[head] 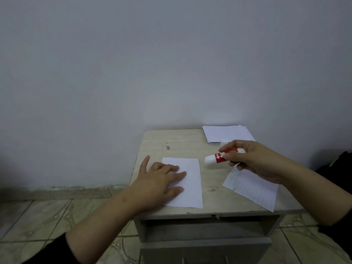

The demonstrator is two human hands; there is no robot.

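Scuffed tabletop (171,147), flat paper (192,187) under left hand (158,180), cylindrical glue stick (215,157)

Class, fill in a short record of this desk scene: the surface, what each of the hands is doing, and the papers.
surface: table, pale top with stains
left hand: rests flat on white sheet
right hand: grips red-and-white glue stick
second sheet: angled, below the right hand
paper stack: far right corner

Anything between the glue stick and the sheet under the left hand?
Nothing visible. Only bare tabletop separates the glue stick, held by the right hand, from the sheet; the left hand covers only part of it.
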